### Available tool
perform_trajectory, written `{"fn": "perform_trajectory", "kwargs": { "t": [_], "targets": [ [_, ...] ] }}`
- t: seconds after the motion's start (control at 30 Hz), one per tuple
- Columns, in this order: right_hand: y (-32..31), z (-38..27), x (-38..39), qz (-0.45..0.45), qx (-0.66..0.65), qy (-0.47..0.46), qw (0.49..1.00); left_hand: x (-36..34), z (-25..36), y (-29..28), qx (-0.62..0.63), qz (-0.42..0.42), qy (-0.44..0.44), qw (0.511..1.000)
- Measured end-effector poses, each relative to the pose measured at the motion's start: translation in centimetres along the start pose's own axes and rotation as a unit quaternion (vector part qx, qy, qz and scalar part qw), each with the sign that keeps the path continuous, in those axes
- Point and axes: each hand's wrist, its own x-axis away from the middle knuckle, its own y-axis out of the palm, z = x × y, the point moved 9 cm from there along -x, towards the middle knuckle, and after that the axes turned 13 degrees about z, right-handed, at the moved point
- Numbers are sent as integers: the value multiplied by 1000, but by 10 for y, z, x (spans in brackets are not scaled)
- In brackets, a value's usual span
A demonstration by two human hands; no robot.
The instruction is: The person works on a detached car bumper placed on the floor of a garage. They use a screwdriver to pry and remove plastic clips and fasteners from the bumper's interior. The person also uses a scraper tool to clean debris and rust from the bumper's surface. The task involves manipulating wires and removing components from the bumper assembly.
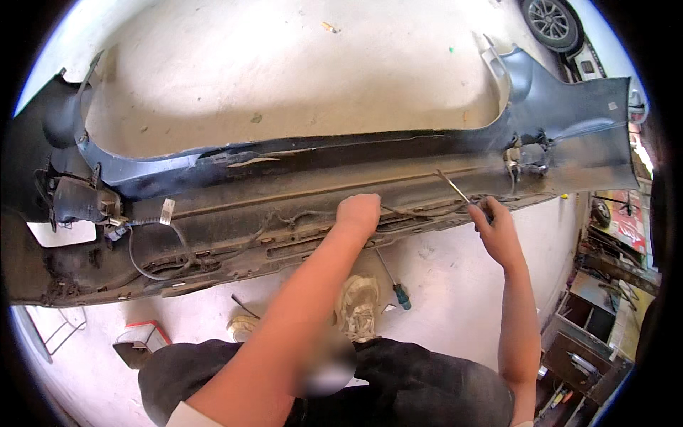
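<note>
A long dark car bumper lies crosswise in front of me, inner side up, with a wiring harness along its lower ledge. Lamp or sensor housings with connectors are fitted at the left end, and another unit at the right end. My left hand is closed at the harness, its fingertips hidden, so what it grips is unclear. My right hand grips a metal prying tool, whose forked tip points up and left over the bumper's inner face.
A screwdriver lies on the floor below the bumper, near my shoe. A red-rimmed container stands at lower left. A car wheel is at upper right. A cluttered tool shelf runs along the right edge.
</note>
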Motion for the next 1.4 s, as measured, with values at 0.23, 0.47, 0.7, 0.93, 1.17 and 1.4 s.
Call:
{"fn": "perform_trajectory", "kwargs": {
  "t": [0.23, 0.47, 0.7, 0.93, 1.17, 1.4],
  "targets": [
    [-78, -42, 19, 35, 205, -57, 976, 3, 16, -4, 14, -13, 2, 1000],
    [-35, -31, -35, -64, 280, -172, 942, 2, 27, 2, -2, -43, 47, 998],
    [26, 29, -21, -109, 47, -183, 976, 9, 27, 5, 42, 109, 117, 986],
    [95, 181, 87, -51, -8, -120, 991, -14, 53, 21, 14, 52, 126, 991],
    [137, 223, 102, -29, 44, -107, 993, -27, 82, 32, 25, 31, 146, 988],
    [83, 319, 99, -41, 150, -89, 984, -34, 82, 42, -6, 26, 132, 991]
  ]
}}
